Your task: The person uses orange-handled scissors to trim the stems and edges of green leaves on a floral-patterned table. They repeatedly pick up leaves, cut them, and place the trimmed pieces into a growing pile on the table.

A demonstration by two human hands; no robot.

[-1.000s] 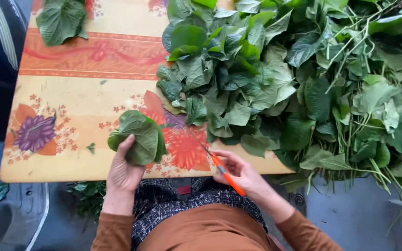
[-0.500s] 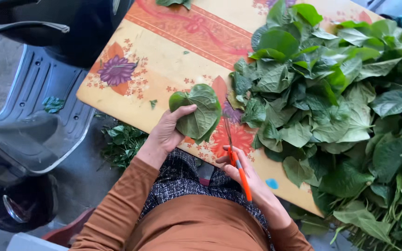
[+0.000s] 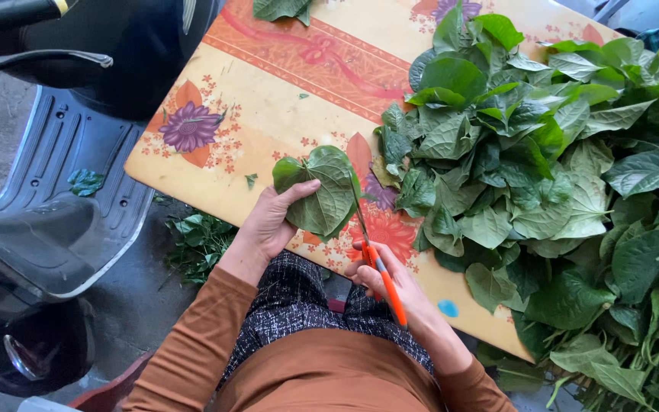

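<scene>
My left hand (image 3: pixel 268 221) grips a small stack of broad green leaves (image 3: pixel 322 187) at the near edge of the table. My right hand (image 3: pixel 394 286) holds orange-handled scissors (image 3: pixel 379 271), whose thin blades point up toward the right side of that stack. Both hands are over the yellow flowered tablecloth (image 3: pixel 268 107). A big heap of loose green leaves (image 3: pixel 512 152) covers the right half of the table, just beyond the scissors.
A black scooter (image 3: pixel 55 214) stands close on the left, its footboard next to the table corner. Leaf scraps (image 3: pixel 200 240) lie on the ground under the table edge. Stems and more leaves (image 3: pixel 634 328) hang off the table's right side.
The view swung left, bringing the scooter into sight. The scissors moved up closer to the leaf stack in my left hand, which stayed gripped.
</scene>
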